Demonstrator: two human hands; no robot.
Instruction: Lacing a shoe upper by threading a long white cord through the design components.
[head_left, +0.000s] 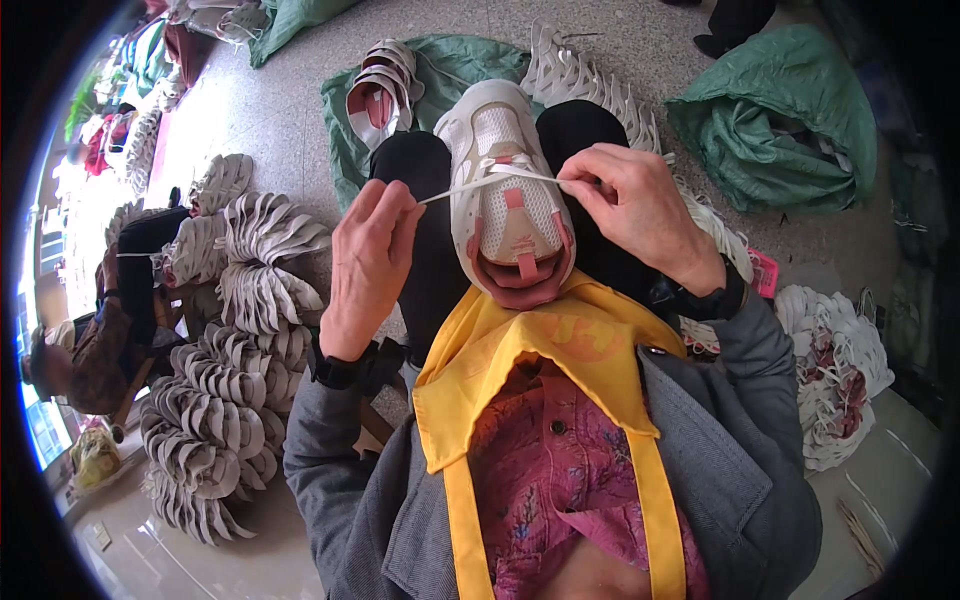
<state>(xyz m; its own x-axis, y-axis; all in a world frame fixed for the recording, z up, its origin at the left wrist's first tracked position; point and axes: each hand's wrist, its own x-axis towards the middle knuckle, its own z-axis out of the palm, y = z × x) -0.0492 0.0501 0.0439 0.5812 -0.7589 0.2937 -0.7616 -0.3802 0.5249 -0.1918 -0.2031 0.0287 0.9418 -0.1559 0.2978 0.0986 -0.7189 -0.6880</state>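
Observation:
A white and beige sneaker upper (512,225) with pink trim rests between my knees on the yellow apron (560,345), its toe pointing away from me and its pink-lined heel opening toward me. A white shoelace (455,189) crosses over its front and is stretched out to both sides. My left hand (368,262) pinches one end of the lace, left of the shoe. On the other side, my right hand (632,205) pinches the other end between thumb and forefinger. At the middle, the lace crosses in what looks like a loose knot.
Stacked grey shoe pieces (215,420) are heaped at the left. A green sack (785,120) stands at the far right, and pale uppers (380,95) lie on green sheeting ahead. White laced uppers (830,375) are piled at the right. Another person (90,350) sits at the far left.

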